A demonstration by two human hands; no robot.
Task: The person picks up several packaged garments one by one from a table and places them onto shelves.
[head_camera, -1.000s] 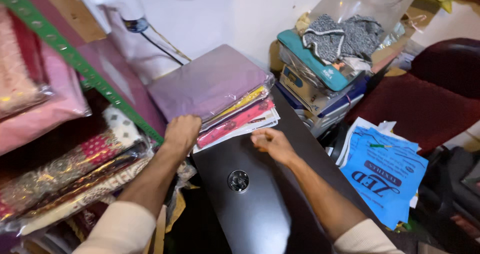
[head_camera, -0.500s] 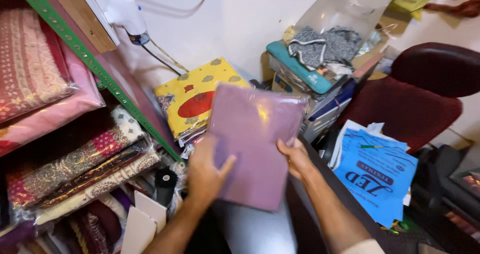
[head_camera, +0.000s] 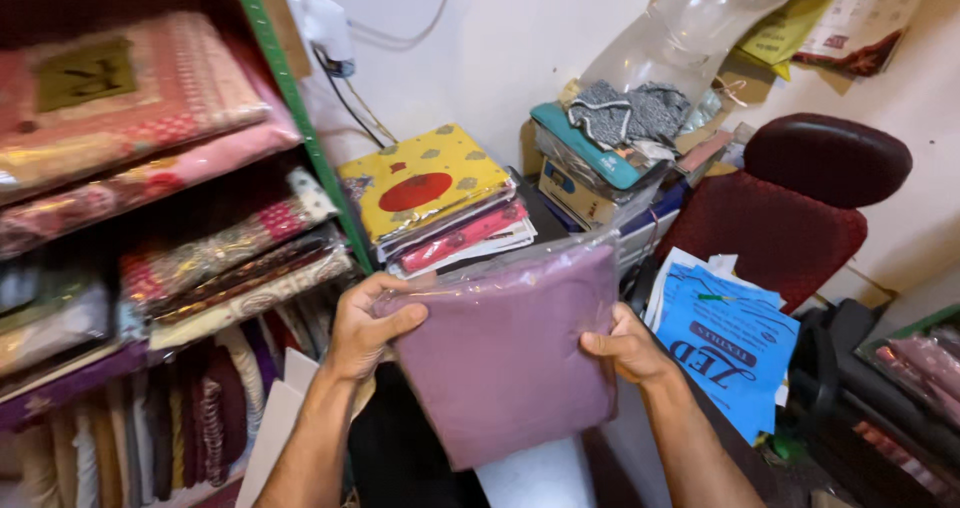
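Both hands hold a mauve packet (head_camera: 505,353) up near the camera: left hand (head_camera: 362,326) fingers wrapped over its left edge, right hand (head_camera: 628,347) gripping its right edge. Beyond it, a yellow packet (head_camera: 425,178) tops a stack.

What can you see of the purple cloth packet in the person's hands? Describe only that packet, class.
The purple cloth packet is a flat, roughly square fold of plain mauve fabric sealed in clear shiny plastic, whose loose top edge crinkles. It is held up, slightly tilted, facing the camera. The left hand grips its upper left corner and the right hand its right edge, thumbs in front. Nothing else touches it.
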